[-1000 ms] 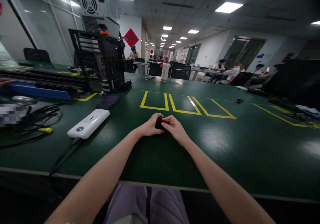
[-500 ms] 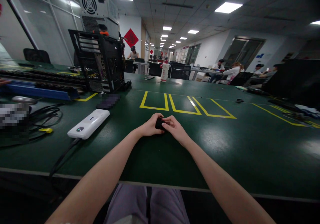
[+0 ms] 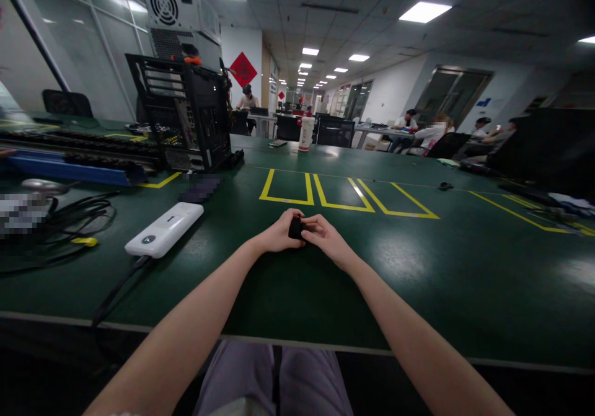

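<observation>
Basically nothing's moved since earlier frame, view just nudged a hair. Small black thing (image 3: 294, 229) in from middle of desk's (image 3: 297, 307) front edge. Left hand (image 3: 280, 232) curled round it, right hand (image 3: 322, 235) pinching its right side. Probably light, maybe stiff; sides seem best grip. Yellow tape outlines (image 3: 286, 201) beyond, toward back edge.

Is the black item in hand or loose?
In hand: the left hand curls around the small black item, and the right hand touches its edge.
</observation>
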Available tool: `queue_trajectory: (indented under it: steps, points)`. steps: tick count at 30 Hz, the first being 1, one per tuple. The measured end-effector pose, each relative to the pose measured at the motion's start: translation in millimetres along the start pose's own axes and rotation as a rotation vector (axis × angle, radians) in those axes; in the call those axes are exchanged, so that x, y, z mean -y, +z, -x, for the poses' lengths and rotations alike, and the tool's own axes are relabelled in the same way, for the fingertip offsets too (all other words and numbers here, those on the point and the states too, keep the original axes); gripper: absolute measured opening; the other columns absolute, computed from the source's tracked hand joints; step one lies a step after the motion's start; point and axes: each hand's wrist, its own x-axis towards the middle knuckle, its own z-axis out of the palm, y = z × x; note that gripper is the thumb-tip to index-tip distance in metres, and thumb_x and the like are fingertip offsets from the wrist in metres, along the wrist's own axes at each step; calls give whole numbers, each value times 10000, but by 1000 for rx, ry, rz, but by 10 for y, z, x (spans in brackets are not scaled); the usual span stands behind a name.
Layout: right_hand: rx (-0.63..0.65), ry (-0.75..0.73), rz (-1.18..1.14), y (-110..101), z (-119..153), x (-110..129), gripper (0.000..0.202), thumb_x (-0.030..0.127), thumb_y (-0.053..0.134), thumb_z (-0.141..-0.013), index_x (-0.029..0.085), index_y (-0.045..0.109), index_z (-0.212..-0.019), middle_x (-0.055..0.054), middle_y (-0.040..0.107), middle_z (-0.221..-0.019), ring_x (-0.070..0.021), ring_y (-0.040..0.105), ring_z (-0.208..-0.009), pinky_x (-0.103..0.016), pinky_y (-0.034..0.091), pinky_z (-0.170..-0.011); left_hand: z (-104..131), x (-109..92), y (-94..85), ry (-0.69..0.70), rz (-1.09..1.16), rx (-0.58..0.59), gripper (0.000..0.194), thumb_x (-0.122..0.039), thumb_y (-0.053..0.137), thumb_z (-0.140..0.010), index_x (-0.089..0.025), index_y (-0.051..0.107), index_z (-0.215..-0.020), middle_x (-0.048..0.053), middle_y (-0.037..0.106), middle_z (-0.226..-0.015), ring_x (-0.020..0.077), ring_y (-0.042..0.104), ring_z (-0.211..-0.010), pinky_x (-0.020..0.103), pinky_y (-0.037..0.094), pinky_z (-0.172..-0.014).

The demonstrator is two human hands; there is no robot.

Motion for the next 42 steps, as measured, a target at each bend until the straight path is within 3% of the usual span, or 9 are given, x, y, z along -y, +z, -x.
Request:
queue_trajectory:
  steps: [4, 9, 13, 17, 24, 32, 42]
  points:
    - [-74, -13, 19, 10, -6, -11, 189, 264, 594, -703, 214, 526, -872, 1, 566, -887, -150, 556, -881, -333, 419, -836, -4, -8, -2, 0, 0, -1, 611, -184, 676, -580, -178, 369, -1109, 69, 435, -1087, 238, 439, -1042, 395, 348, -921]
    - [-59, 37, 3, 13, 7, 10, 308, 264, 593, -705, 239, 489, -994, -13, 573, -963, -165, 555, -933, -357, 409, -858, 1, -7, -3, -5, 3, 3, 600, -203, 672, -591, -183, 367, -1108, 67, 436, -1076, 235, 458, -1009, 392, 383, -880]
    - [-43, 32, 6, 2, 22, 38, 270, 261, 626, -671, 219, 506, -909, -11, 578, -969, -169, 543, -965, -360, 394, -880, 3, 5, 2, -6, -1, -2, 606, -198, 670, -590, -185, 363, -1112, 68, 430, -1089, 240, 449, -1025, 399, 372, -894]
    - [-58, 27, -6, 7, 24, 26, 254, 273, 641, -650, 214, 497, -851, 5, 574, -899, -157, 571, -863, -344, 433, -812, 1, 9, 8, -7, 3, -1, 614, -199, 675, -587, -185, 362, -1116, 72, 427, -1099, 242, 443, -1040, 402, 367, -903]
    - [-113, 49, -5, 30, 4, -7, 311, 240, 642, -646, 226, 493, -919, -3, 578, -928, -160, 577, -881, -354, 437, -828, 1, 2, -1, -7, 3, 3, 602, -185, 674, -583, -178, 371, -1103, 70, 434, -1079, 235, 453, -1022, 399, 372, -898]
    - [-223, 134, -9, -141, 3, -65, 394, 241, 695, -597, 189, 534, -953, -44, 585, -961, -169, 551, -915, -402, 370, -919, 2, -5, -14, -1, -8, -4, 601, -174, 671, -584, -176, 364, -1101, 65, 461, -1028, 225, 469, -992, 404, 364, -897]
    - [-80, 223, -191, -9, -74, 5, 273, 230, 694, -602, 180, 559, -834, -21, 601, -899, -154, 585, -854, -342, 476, -789, 27, -21, 23, 15, -29, -27, 650, -203, 683, -584, -187, 335, -1134, 79, 401, -1111, 249, 429, -1049, 414, 363, -910]
